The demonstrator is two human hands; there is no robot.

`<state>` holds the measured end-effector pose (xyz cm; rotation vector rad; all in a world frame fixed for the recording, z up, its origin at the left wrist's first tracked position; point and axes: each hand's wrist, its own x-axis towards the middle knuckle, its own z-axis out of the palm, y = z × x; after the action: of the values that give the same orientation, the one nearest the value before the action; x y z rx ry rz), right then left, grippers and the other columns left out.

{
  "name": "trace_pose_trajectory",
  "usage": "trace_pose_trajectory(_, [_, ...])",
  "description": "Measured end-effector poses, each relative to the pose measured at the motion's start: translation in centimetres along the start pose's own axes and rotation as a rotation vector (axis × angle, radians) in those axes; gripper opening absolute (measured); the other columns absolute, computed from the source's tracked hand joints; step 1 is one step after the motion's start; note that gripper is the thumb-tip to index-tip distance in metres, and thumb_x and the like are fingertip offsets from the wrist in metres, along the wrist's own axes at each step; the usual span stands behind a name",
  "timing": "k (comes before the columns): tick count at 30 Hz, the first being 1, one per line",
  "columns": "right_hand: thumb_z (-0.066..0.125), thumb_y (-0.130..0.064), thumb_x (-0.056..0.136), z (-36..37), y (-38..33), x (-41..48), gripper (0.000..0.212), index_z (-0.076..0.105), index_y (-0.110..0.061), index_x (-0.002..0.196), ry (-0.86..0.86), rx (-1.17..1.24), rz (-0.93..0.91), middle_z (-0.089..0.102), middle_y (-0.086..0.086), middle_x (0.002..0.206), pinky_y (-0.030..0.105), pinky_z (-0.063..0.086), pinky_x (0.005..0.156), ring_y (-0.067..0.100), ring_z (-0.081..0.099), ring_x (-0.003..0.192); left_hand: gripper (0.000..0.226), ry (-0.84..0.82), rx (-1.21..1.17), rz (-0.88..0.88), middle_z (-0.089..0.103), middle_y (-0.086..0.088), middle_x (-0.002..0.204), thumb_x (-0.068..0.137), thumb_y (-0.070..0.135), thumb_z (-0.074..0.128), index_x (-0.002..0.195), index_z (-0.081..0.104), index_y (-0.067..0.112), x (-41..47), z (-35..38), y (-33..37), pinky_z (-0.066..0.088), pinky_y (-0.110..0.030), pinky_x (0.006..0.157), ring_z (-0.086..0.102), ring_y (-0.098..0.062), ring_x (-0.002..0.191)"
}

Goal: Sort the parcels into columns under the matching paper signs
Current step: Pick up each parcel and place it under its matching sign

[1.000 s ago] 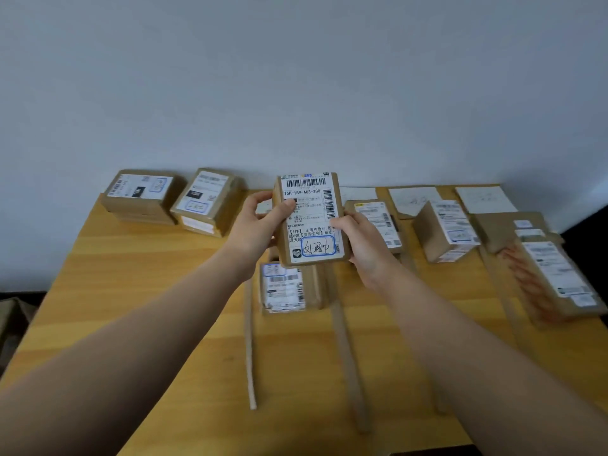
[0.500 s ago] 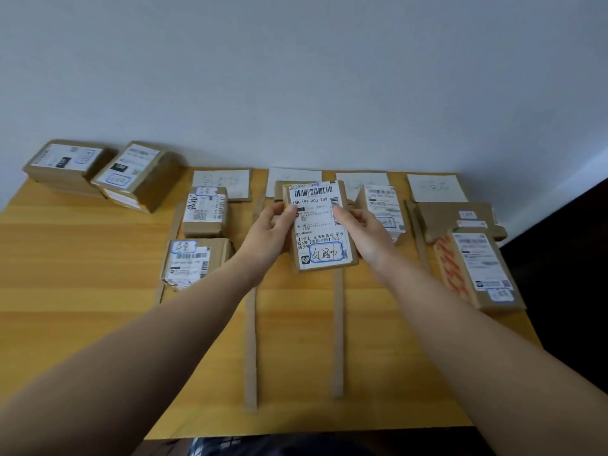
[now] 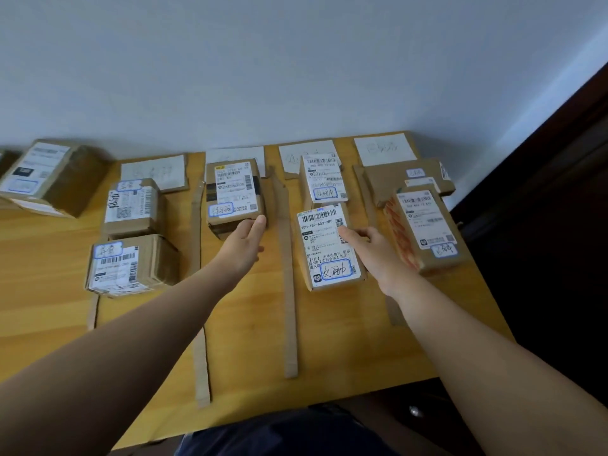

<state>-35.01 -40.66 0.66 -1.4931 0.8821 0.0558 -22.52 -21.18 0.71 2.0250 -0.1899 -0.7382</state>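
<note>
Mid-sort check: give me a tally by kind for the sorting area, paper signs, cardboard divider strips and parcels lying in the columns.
Paper signs: 4
Cardboard divider strips: 4
Parcels in the columns: 7 (2, 1, 2, 2 from left to right)
Total: 15

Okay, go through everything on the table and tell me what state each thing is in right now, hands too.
Third-column front parcel: flat on the table, label up, right hand on it.
Right hand: open, fingers resting on that parcel.
Left hand: open, touching the second-column parcel.
Far-right parcel: looks tilted, far end on the flat parcel behind.
Paper signs: lying flat at the column heads.
</note>
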Motion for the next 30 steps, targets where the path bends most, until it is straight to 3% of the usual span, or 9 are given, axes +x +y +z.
trace_pose_trajectory(5, [0.064, -0.045, 0.088, -1.3, 2.4, 0.7, 0.049, 0.051, -0.012, 0.121, 0.029, -0.029, 0.102, 0.069, -0.001, 0.098, 0.025, 0.048, 0.067, 0.011, 0.065, 0.085, 0.058, -0.059, 0.076, -0.009, 0.054, -0.001, 0.126, 0.098, 0.054, 0.031, 0.141, 0.039, 0.016, 0.1, 2.0, -0.8, 0.048, -0.04, 0.093, 0.057, -0.018, 0.105])
trace_pose_trajectory(8, [0.062, -0.04, 0.091, -1.9, 3.5, 1.3, 0.043, 0.053, -0.009, 0.119, 0.059, -0.126, 0.134, 0.066, 0.0, 0.097, 0.021, 0.043, 0.059, 0.007, 0.06, 0.076, 0.059, -0.063, 0.068, -0.026, 0.052, -0.001, 0.129, 0.098, 0.053, 0.031, 0.143, 0.037, 0.016, 0.2, 2.7, -0.8, 0.048, -0.038, 0.092, 0.056, -0.018, 0.106])
trace_pose_trajectory(12, [0.063, -0.036, 0.091, -1.9, 3.6, 2.3, 0.038, 0.055, -0.007, 0.114, 0.08, -0.194, 0.108, 0.068, 0.007, 0.104, 0.024, 0.047, 0.061, 0.017, 0.063, 0.084, 0.056, -0.08, 0.12, -0.038, 0.053, -0.001, 0.125, 0.098, 0.051, 0.034, 0.142, 0.038, 0.016, 0.2, 3.1, -1.0, 0.048, -0.038, 0.093, 0.056, -0.019, 0.108])
trace_pose_trajectory(15, [0.062, -0.036, 0.091, -1.7, 3.1, 3.0, 0.031, 0.056, -0.009, 0.105, 0.118, -0.313, 0.06, 0.068, 0.007, 0.099, 0.028, 0.051, 0.061, 0.018, 0.065, 0.081, 0.05, -0.087, 0.155, -0.043, 0.056, -0.003, 0.123, 0.098, 0.044, 0.04, 0.137, 0.043, 0.014, 0.2, 3.6, -1.1, 0.049, -0.038, 0.091, 0.057, -0.02, 0.107])
trace_pose_trajectory(18, [0.059, -0.037, 0.093, -1.4, 2.4, 3.7, 0.027, 0.055, -0.011, 0.1, 0.165, -0.415, 0.027, 0.065, 0.003, 0.088, 0.025, 0.044, 0.052, 0.012, 0.06, 0.068, 0.046, -0.083, 0.195, -0.046, 0.056, -0.002, 0.123, 0.097, 0.04, 0.047, 0.135, 0.045, 0.016, 0.5, 3.7, -1.2, 0.05, -0.041, 0.094, 0.057, -0.02, 0.108])
trace_pose_trajectory(22, [0.052, -0.043, 0.095, -0.5, 1.7, 4.3, 0.031, 0.055, -0.012, 0.098, 0.21, -0.612, 0.015, 0.065, 0.003, 0.087, 0.034, 0.054, 0.061, 0.021, 0.064, 0.074, 0.046, -0.083, 0.201, -0.036, 0.056, -0.002, 0.124, 0.096, 0.039, 0.049, 0.137, 0.044, 0.017, 0.6, 3.1, -1.1, 0.049, -0.043, 0.097, 0.057, -0.02, 0.11])
trace_pose_trajectory(26, [0.046, -0.045, 0.097, 0.2, 1.0, 4.7, 0.035, 0.054, -0.012, 0.105, 0.242, -0.734, -0.008, 0.064, 0.003, 0.092, 0.027, 0.039, 0.048, 0.021, 0.062, 0.074, 0.043, -0.061, 0.201, -0.009, 0.057, -0.001, 0.12, 0.097, 0.036, 0.049, 0.136, 0.044, 0.019, 0.5, 2.4, -1.0, 0.05, -0.038, 0.092, 0.058, -0.018, 0.107])
trace_pose_trajectory(30, [0.043, -0.046, 0.098, 0.5, 0.1, 5.2, 0.037, 0.054, -0.011, 0.107, 0.286, -0.856, -0.051, 0.063, 0.003, 0.089, 0.027, 0.038, 0.047, 0.021, 0.061, 0.072, 0.039, -0.037, 0.208, 0.005, 0.058, -0.002, 0.116, 0.097, 0.032, 0.049, 0.134, 0.045, 0.021, 0.2, 1.6, -1.4, 0.05, -0.037, 0.091, 0.058, -0.017, 0.105])
